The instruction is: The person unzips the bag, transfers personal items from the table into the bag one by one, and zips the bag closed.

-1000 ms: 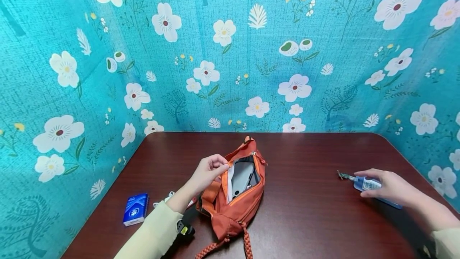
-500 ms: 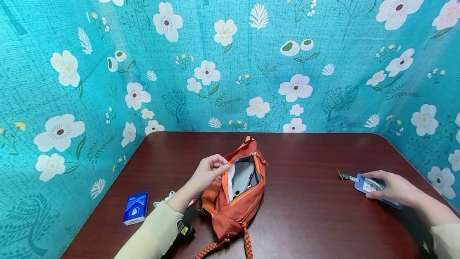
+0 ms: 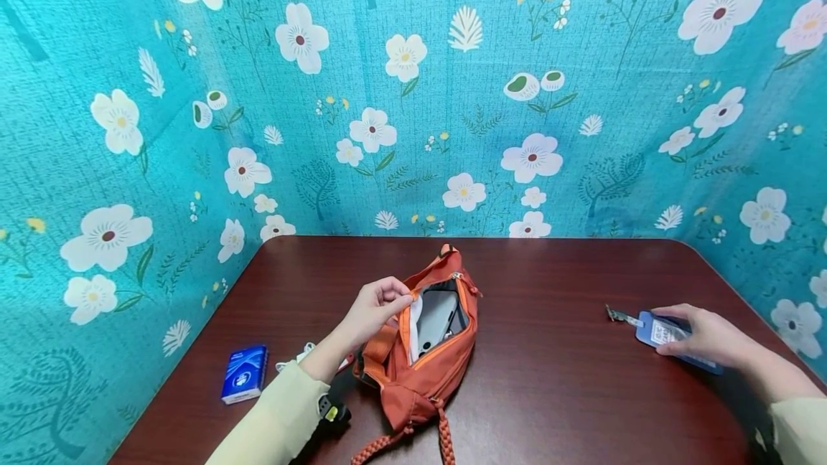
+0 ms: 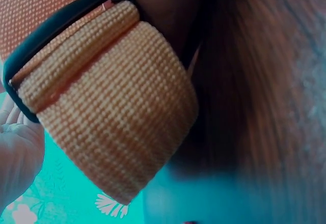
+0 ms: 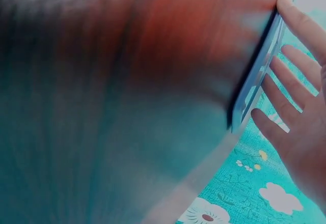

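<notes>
An orange waist bag lies unzipped on the dark table. My left hand pinches the left edge of its opening between thumb and fingers. A grey phone shows inside, beside a white lining. In the left wrist view the bag's strap with its dark buckle hides much of that hand. Far to the right, my right hand lies over a blue card holder with a small metal clip. In the right wrist view its fingers are nearly straight and spread, fingertips right at the holder.
To the left sits a blue tissue pack. A white cable is partly hidden behind the left forearm. Braided orange cords trail from the bag toward the front. A flowered teal cloth hangs behind the table.
My right hand has shifted slightly right and back along the card holder, uncovering more of its label. The left hand keeps its hold on the bag's edge.
</notes>
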Available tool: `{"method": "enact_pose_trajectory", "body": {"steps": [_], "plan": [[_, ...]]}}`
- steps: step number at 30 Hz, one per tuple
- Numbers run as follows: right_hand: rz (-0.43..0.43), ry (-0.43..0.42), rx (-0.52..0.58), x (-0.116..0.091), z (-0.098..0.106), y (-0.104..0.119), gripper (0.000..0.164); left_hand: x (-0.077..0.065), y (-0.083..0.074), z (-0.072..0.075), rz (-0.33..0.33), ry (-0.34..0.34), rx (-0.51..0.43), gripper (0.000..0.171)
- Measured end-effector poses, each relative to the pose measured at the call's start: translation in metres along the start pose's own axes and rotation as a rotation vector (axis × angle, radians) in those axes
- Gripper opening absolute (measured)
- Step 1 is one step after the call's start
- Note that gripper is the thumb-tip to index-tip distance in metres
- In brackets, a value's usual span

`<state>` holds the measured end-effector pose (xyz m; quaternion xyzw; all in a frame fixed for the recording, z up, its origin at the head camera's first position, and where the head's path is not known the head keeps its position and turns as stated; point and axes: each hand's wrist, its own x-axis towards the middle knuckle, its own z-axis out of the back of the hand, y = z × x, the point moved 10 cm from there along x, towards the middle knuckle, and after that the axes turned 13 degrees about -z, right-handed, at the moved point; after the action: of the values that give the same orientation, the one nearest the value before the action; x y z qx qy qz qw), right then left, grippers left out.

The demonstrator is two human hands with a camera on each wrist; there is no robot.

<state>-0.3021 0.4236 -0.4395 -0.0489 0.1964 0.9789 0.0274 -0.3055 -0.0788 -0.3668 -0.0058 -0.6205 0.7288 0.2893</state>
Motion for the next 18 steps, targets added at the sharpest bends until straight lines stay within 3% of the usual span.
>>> {"method": "enact_pose_trajectory", "body": {"steps": [8, 18], "plan": [[0.003, -0.006, 0.004, 0.002, 0.001, -0.002, 0.083, -0.001, -0.002, -0.001, -0.009, 0.003, -0.009, 0.011], [0.032, -0.051, -0.009, -0.001, 0.008, 0.012, 0.084, -0.001, -0.003, -0.001, -0.014, 0.001, -0.017, 0.011]]}}
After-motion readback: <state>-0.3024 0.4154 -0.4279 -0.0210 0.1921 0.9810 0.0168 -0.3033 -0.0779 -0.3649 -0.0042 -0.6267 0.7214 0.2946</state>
